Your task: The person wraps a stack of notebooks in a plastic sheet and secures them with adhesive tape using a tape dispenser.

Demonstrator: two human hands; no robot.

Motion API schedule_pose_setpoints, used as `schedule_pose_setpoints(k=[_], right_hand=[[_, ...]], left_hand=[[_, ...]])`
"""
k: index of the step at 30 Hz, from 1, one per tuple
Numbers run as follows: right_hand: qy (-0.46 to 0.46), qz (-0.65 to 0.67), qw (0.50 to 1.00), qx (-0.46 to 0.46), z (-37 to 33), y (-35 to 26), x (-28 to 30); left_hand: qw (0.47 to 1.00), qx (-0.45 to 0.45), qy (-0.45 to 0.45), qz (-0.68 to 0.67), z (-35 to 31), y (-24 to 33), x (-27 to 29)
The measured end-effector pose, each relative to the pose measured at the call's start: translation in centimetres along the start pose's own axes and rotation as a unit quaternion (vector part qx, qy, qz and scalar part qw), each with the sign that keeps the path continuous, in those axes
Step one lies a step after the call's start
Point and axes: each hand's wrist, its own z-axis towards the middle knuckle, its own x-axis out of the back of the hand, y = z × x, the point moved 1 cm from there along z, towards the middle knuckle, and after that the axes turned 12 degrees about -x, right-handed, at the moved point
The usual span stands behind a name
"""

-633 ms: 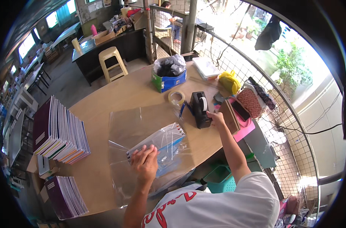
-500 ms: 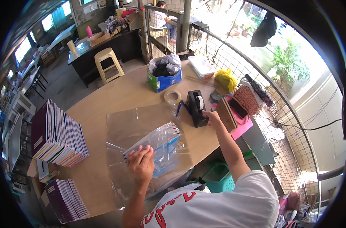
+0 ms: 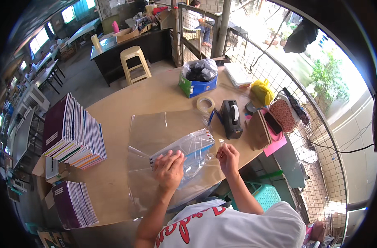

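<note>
My left hand lies with fingers stretched over a bundle of spiral notebooks, pressing clear plastic wrap down on it. The wrap spreads out beyond the bundle on the wooden table, wrinkled and shiny over a blue cover. Just right of the bundle, my right hand is closed in a pinch, with a small piece of tape sticking up from the fingertips. Beyond it stands a black tape dispenser with a light roll, apart from the hand. Blue-handled scissors rest beside the dispenser.
Purple-covered notebooks form a tall stack and a lower stack at left. A wide tape roll and a blue-green box sit farther back. A brown notebook, phone and yellow bag line the right side.
My right hand has left the tape dispenser and come toward the bundle, now with a piece of tape. The left hand stays on the wrap. The whole view has shifted slightly.
</note>
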Motion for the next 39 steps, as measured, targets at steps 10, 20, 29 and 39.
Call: schedule_pose_setpoints(k=[10, 20, 29, 39], right_hand=[[-0.064, -0.207, 0.973, -0.079, -4.8, 2.8, -5.5], [0.068, -0.439, 0.877, 0.185, -2.0, 5.9, -6.6], [0.008, -0.545, 0.821, 0.169, -2.6, 8.4, -1.5], [-0.301, 0.245, 0.879, -0.278, -1.2, 12.3, -2.0]], left_hand=[[0.999, -0.023, -0.018, -0.022, 0.1, 0.0, 0.1], [0.984, -0.036, -0.154, -0.085, 2.4, 0.1, 2.6], [0.974, -0.065, -0.214, -0.024, 10.1, 3.3, 0.7], [0.889, 0.270, 0.031, -0.368, 6.7, -1.1, 5.2]])
